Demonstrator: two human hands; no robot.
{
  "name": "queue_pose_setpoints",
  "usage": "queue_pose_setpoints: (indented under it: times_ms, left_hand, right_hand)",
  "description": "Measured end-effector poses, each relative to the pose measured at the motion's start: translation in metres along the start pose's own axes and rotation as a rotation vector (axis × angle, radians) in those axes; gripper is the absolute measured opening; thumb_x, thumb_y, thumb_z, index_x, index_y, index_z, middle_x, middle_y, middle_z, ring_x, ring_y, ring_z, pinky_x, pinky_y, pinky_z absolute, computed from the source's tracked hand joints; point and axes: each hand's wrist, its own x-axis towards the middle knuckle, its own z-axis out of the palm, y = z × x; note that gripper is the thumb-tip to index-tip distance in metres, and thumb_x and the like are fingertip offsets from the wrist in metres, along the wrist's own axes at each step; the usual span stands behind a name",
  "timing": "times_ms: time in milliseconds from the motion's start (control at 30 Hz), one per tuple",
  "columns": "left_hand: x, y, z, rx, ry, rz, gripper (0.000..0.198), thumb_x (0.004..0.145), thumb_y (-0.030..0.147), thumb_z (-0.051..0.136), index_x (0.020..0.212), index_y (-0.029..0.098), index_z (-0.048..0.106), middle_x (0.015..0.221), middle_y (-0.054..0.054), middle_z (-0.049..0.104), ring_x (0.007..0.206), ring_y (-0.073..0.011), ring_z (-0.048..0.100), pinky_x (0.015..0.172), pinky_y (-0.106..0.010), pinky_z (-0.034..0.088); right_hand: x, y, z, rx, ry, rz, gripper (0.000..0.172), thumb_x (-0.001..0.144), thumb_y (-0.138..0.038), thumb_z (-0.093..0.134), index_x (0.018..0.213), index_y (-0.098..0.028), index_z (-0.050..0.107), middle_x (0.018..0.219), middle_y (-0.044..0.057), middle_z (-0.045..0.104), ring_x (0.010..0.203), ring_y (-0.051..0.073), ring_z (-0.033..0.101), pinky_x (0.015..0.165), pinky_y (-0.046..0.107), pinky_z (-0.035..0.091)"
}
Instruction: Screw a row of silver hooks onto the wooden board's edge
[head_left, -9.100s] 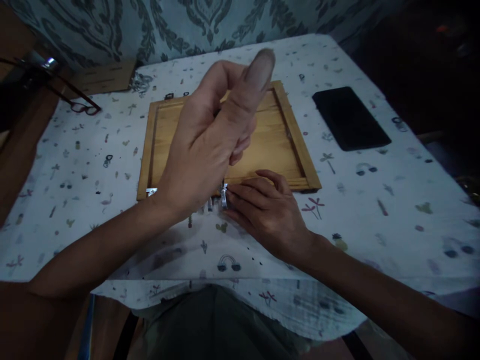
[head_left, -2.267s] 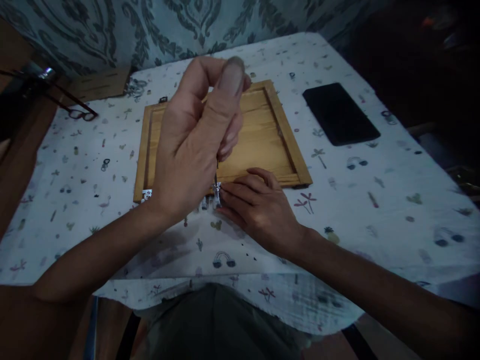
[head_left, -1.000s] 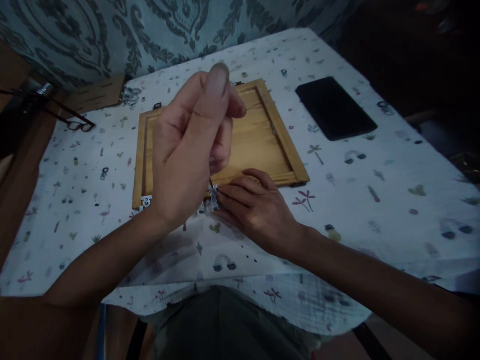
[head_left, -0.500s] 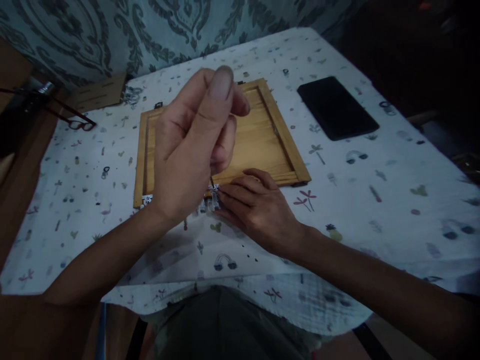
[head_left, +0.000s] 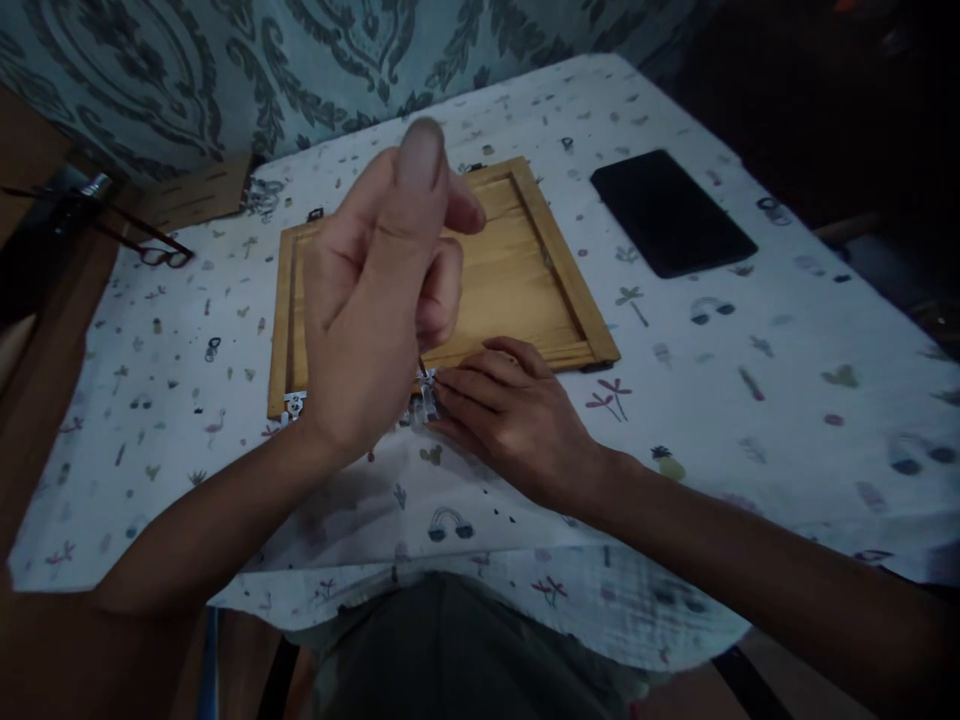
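Note:
A yellow-brown wooden panel [head_left: 495,270] with a raised frame lies on the table. My left hand [head_left: 379,270] is closed in a fist above its near edge, thumb on top. From under the fist a thin dark shaft, like that of a screwdriver [head_left: 422,368], comes down onto a metal hinge [head_left: 428,392]; the handle is hidden in my fingers. With its fingertips, my right hand [head_left: 514,415] presses the hinge against the panel's near edge. Another metal hinge [head_left: 294,405] sits at the near left corner, partly behind my left wrist.
A black tablet [head_left: 671,215] lies to the right on the printed tablecloth [head_left: 787,400]. Red-framed glasses [head_left: 165,255], a piece of cardboard [head_left: 199,190] and a small clear bag [head_left: 264,195] are at the far left. A patterned wall stands behind the table.
My left fist has shifted slightly left and tilted a little, its shaft still at the hinge. My right hand keeps its place on the hinge.

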Motion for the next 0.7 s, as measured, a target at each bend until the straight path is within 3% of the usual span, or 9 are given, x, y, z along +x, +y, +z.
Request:
queue_pose_setpoints:
  times_ms: [200,433,533,700]
  left_hand:
    - [0.0041,-0.0017,-0.0045,-0.029,-0.06,-0.004,0.031,0.092,0.029,0.052,0.064,0.017,0.054,0.049,0.005,0.032,0.034,-0.0047,0.026,0.033,-0.026,0.014]
    - [0.0065,-0.0019,-0.0038,-0.063,-0.073,-0.022,0.038,0.097,0.023,0.039,0.062,0.018,0.052,0.048,0.005,0.027,0.034,-0.0053,0.021,0.033,-0.026,0.013]
    - [0.0059,-0.0016,-0.0046,-0.074,-0.067,-0.017,0.033,0.095,0.026,0.046,0.064,0.017,0.051,0.044,0.008,0.019,0.035,-0.0056,0.018,0.035,-0.024,0.014]
    - [-0.0016,-0.0013,-0.0058,-0.079,-0.011,0.035,0.03,0.095,0.022,0.045,0.066,0.017,0.051,0.043,0.008,0.024,0.035,-0.005,0.015,0.035,-0.023,0.012]
  right_hand:
    - [0.0009,-0.0009,-0.001,-0.021,-0.002,0.012,0.02,0.092,-0.031,0.057,0.087,-0.017,0.07,0.092,0.001,0.073,0.087,0.02,0.059,0.095,0.039,0.041]
    - [-0.0006,-0.0012,0.0,-0.021,0.005,0.004,0.021,0.092,-0.031,0.057,0.086,-0.017,0.071,0.093,0.003,0.074,0.088,0.02,0.059,0.094,0.039,0.043]
    - [-0.0005,-0.0014,-0.0001,-0.03,-0.007,0.007,0.02,0.093,-0.03,0.056,0.087,-0.018,0.071,0.095,0.002,0.074,0.089,0.019,0.059,0.094,0.039,0.043]
    - [-0.0001,-0.0011,0.0002,-0.03,-0.001,-0.004,0.021,0.092,-0.031,0.057,0.088,-0.016,0.07,0.096,0.003,0.074,0.09,0.02,0.059,0.094,0.04,0.043]
